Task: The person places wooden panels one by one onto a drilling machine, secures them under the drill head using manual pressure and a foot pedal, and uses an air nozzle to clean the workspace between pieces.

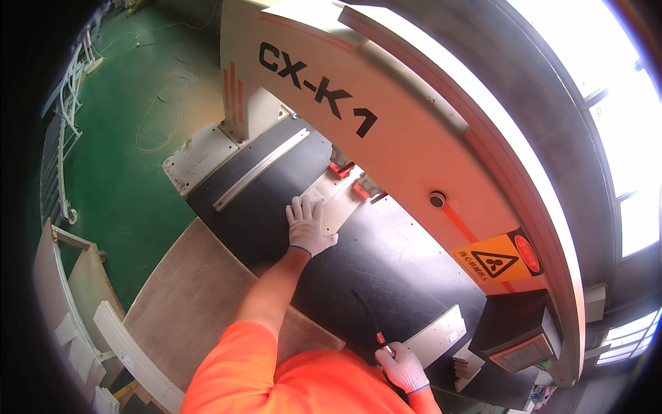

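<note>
My left hand [308,226], in a white knit glove, lies with its fingers apart on the left edge of a pale flat panel [341,208]. That panel rests on a black machine table [331,272], its far end by two red clamp pieces [340,170] under the machine's beam. Low on the right, my gloved right hand [403,369] is closed round a thin tool [381,338] with a red and dark part. A dark, slightly curved line runs up from the tool over the table; its exact kind is unclear. Beside this hand lies another pale panel [436,336].
The large white-and-orange machine beam [393,138] arches overhead, carrying a warning label [498,262] and a dark box [517,328]. A metal rail [262,169] crosses the table's far left. A brown board [196,290] adjoins the table at left. Several pale panels [131,355] stand lower left.
</note>
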Tool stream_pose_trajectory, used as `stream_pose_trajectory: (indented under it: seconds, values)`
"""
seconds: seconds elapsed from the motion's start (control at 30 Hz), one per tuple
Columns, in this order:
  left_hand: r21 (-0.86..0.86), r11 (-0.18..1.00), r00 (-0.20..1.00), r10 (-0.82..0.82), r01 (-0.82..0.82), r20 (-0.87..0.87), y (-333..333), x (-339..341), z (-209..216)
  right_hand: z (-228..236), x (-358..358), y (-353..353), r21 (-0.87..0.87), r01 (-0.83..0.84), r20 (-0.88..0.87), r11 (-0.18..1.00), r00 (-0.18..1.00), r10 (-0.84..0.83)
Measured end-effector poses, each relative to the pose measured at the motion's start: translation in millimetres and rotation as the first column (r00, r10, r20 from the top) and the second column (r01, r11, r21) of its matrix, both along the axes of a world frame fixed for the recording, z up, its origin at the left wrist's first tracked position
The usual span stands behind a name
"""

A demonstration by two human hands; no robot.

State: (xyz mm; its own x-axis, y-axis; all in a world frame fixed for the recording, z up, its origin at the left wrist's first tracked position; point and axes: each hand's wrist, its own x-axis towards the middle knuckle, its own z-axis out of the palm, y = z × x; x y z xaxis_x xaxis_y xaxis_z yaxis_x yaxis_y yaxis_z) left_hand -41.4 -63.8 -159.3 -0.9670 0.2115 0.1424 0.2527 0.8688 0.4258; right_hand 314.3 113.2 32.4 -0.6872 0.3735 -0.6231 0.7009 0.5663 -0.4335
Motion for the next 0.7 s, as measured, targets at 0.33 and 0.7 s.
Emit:
stream_pose_trajectory:
  seconds: [0.33, 0.7]
  values:
    - [0.034, 0.994, 0.984, -0.096, 0.102, -0.147, -23, 5, -24, -13, 73, 45, 0.133, -0.144, 0.222, 0.981, 0.969, 0.112]
    - [-0.076, 0.995, 0.994, 0.062, -0.069, -0.088, -81, 151, -37, -41, 61, 80, -0.123, -0.237, 0.024, 0.964, 0.970, 0.241]
